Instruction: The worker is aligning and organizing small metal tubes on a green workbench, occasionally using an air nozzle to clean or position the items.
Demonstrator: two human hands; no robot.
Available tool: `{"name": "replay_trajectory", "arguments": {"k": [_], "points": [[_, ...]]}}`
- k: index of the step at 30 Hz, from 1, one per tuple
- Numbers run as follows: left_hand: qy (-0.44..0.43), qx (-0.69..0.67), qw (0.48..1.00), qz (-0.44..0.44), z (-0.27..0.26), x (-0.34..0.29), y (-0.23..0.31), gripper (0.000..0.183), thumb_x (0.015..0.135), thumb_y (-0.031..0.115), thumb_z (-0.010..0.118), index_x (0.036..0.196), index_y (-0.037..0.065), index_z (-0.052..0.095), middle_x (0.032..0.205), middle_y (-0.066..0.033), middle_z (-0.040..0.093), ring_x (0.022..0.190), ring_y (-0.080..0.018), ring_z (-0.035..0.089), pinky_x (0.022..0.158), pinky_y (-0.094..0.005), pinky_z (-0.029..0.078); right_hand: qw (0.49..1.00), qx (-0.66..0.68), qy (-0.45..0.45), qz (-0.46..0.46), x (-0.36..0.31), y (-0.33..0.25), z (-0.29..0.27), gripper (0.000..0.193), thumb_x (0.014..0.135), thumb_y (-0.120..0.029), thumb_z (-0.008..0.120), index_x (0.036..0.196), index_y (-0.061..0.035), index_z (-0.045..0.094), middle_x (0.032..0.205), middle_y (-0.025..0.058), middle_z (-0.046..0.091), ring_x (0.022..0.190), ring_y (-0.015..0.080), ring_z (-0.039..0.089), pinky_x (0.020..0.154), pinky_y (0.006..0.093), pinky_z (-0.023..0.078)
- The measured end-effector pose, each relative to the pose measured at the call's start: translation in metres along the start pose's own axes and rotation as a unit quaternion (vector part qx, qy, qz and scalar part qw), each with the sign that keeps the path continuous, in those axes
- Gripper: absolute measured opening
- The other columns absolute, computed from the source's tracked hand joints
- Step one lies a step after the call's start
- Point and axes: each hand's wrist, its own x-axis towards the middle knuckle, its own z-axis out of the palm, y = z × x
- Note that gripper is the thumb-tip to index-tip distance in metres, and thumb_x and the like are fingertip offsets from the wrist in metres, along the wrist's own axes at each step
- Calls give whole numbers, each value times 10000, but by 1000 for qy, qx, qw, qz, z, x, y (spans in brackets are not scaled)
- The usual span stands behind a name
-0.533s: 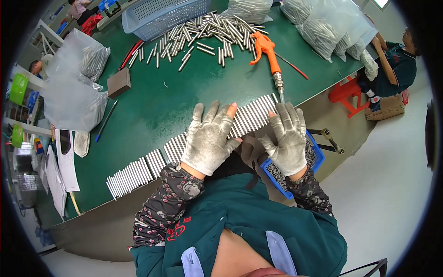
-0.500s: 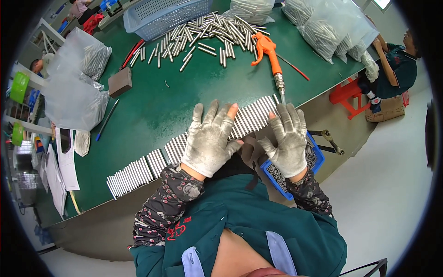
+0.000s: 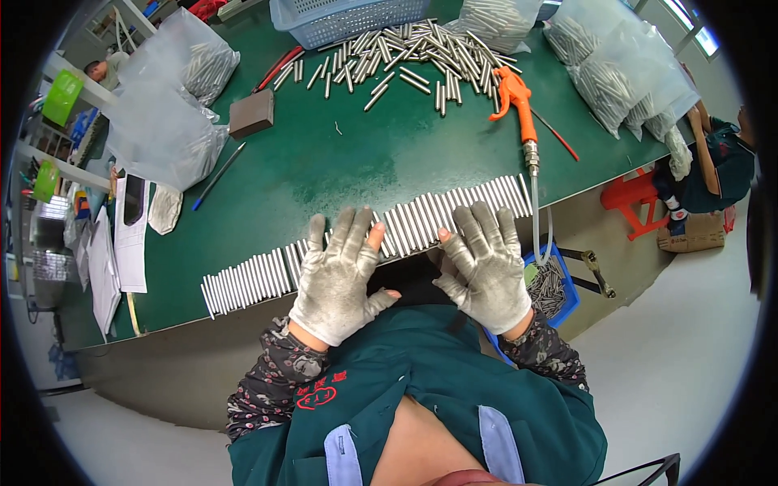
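Gloved left hand [image 3: 336,279] and right hand [image 3: 490,275], apart, fingers spread, reach over a row of metal pins [image 3: 413,227] at the near edge of a green tabletop [image 3: 279,182]. A pin heap [image 3: 438,50] lies on the far side; at right, a co-worker [image 3: 731,154] is beside a red stool [image 3: 632,201]. Both hands have shifted left along the row.

Row of silver metal rods [image 3: 416,223]: partly hidden by white-gloved hands [image 3: 336,283] [image 3: 490,271]. Beyond row, pale-blue perforated plastic basket [image 3: 352,26]: cut off above.
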Motion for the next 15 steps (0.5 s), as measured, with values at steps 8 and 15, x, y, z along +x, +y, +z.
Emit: {"name": "replay_trajectory", "arguments": {"k": [8, 15], "points": [[-1, -1, 1000, 16, 3, 11, 7, 938, 715, 559, 654, 1400, 1, 337, 1455, -186, 325, 1388, -337, 242, 1146, -528, 51, 1000, 3, 31, -6, -3, -3, 4, 673, 687, -358, 723, 1262, -76, 516, 1337, 163, 462, 1292, 352, 379, 1100, 546, 219], [-24, -21, 999, 18, -5, -2, -9, 935, 716, 503, 674, 1425, 24, 297, 1475, -183, 299, 1391, -338, 248, 1147, -511, 74, 999, 4, -19, -47, 12, -22, 6, 624, 687, -359, 719, 1219, -76, 559, 1318, 158, 476, 1295, 340, 382, 1101, 542, 221]]}}
